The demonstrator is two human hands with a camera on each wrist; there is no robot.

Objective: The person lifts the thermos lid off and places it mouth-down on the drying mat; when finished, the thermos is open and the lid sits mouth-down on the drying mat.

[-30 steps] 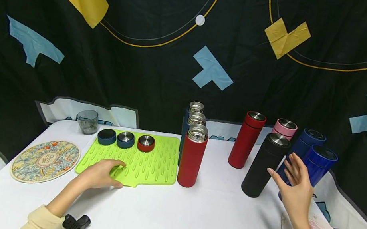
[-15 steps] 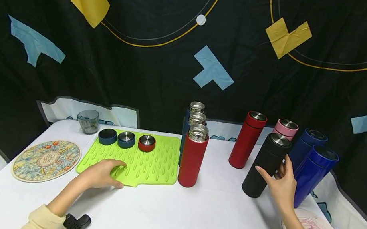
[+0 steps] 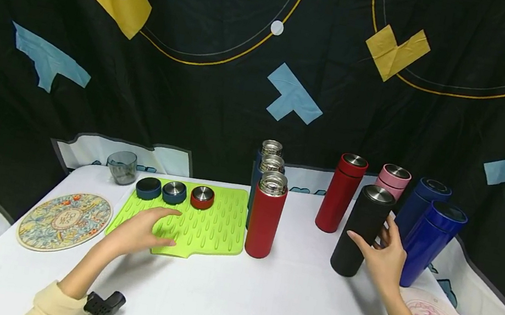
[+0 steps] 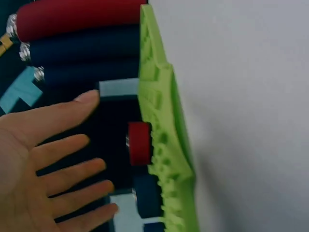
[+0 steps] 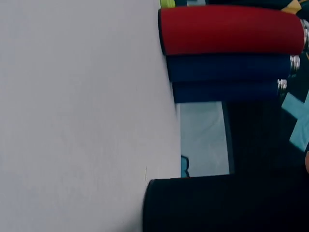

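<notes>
Black bottle (image 3: 364,221) is in my right hand (image 3: 387,258): thumb across its front, fingers round the right side, gripped mid-body. It's toward the table's (image 3: 277,312) right edge, between the capped red bottle (image 3: 340,194) and the glossy blue bottle (image 3: 429,245), pink bottle (image 3: 393,182) behind. Long axis runs up, roughly plumb; my grip comes across it from the near right, so the bottle lies just left of and beyond my palm. Base touching the table or not, can't tell. Right hand is the one on it; left hand (image 3: 134,232) is well apart, toward the left edge, over the mat's (image 3: 218,227) near edge, fingers and thumb spread, holding nothing. Between the hands: capless red bottle (image 3: 264,223) just by the mat's right edge, two capless blue bottles (image 5: 229,68) behind it.

Head view gives my thumb and the bottle's top; right wrist view has only its dark lower part and a sliver of me at the frame edge, grip not readable there, but separates the capless row. Left wrist view shows my fingers clear of the lids (image 3: 201,202), a gap the head view flattens
</notes>
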